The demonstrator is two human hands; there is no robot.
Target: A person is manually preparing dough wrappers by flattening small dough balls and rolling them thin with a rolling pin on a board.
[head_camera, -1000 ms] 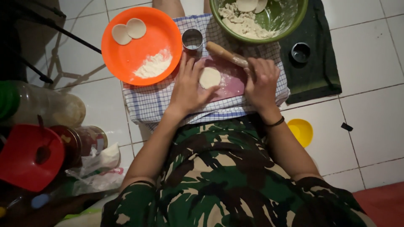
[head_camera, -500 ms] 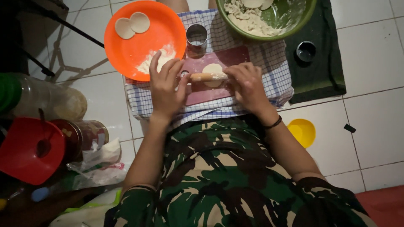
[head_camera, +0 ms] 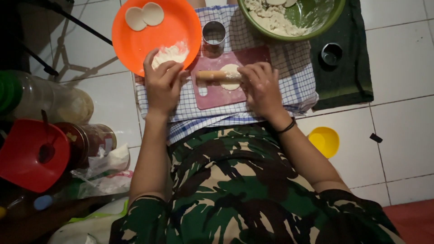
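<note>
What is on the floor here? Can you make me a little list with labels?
left hand: fingers at the flour pile on the orange plate
right hand: on the rolling pin
dough piece: under the pin, on the pink board
dough discs: two, on the plate
green bowl: dough scraps inside
metal ring cutter: beside the plate

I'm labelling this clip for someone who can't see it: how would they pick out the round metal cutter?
Start at the blue-and-white checked cloth spread on the tiled floor. Along its far edge, between the orange plate and the green bowl, above the pink board, stands the metal ring cutter. It is the only shiny, open cylinder on the cloth.
</note>
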